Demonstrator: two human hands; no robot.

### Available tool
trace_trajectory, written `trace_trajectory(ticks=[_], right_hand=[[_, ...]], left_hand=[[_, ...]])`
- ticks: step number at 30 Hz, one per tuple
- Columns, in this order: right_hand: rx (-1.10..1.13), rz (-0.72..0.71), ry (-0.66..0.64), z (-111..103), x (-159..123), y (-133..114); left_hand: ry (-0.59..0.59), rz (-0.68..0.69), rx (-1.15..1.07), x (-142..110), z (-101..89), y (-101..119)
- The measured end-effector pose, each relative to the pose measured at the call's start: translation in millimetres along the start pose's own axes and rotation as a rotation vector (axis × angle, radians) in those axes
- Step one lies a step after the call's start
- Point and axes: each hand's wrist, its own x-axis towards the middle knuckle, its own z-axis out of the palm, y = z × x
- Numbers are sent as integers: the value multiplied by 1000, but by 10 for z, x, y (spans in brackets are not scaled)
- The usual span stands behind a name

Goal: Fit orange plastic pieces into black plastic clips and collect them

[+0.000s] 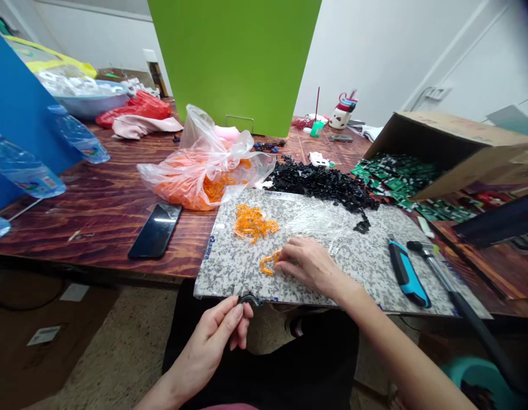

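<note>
My left hand point(223, 323) pinches a small curved black plastic piece point(249, 299) just off the front edge of the speckled stone slab point(230, 273). On the slab, my right hand point(306, 263) has its fingertips closed at a curved orange plastic piece point(268, 263); the fingers partly cover it. Behind lies a small pile of orange plastic pieces point(252, 222). Thin silvery strips point(315, 219) are spread beyond my right hand. A heap of black plastic pieces point(319, 181) stretches along the slab's back edge.
A blue utility knife point(408, 274) and a black-handled hammer point(443, 279) lie at the slab's right. Leftward are a phone point(155, 230) and a clear bag of orange pieces point(199, 176). A tipped cardboard box point(456, 136) spills green circuit boards point(400, 173). A green panel point(236, 62) stands behind.
</note>
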Motion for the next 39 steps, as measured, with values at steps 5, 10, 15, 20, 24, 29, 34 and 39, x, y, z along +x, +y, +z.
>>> trace_trajectory(ticks=[5, 10, 15, 20, 24, 29, 34, 39], right_hand=[[-9, 54, 70, -21, 4, 21], [-13, -14, -28, -5, 86, 48], [73, 77, 25, -51, 11, -13], [381, 100, 250, -159, -228, -428], [469, 75, 362, -67, -352, -780], [516, 91, 414, 125, -379, -856], [523, 96, 410, 163, -390, -855], [518, 122, 391, 156, -395, -872]], left_hand=[[8, -8, -44, 5, -13, 23], [19, -8, -110, 25, 23, 34], [31, 40, -122, 13, 40, 58], [16, 70, -32, 14, 42, 51], [-2, 109, 134, 19, 63, 51], [-19, 167, 280, 29, 77, 52], [-27, 181, 370, 34, 89, 46], [-15, 208, 473, 32, 102, 62]])
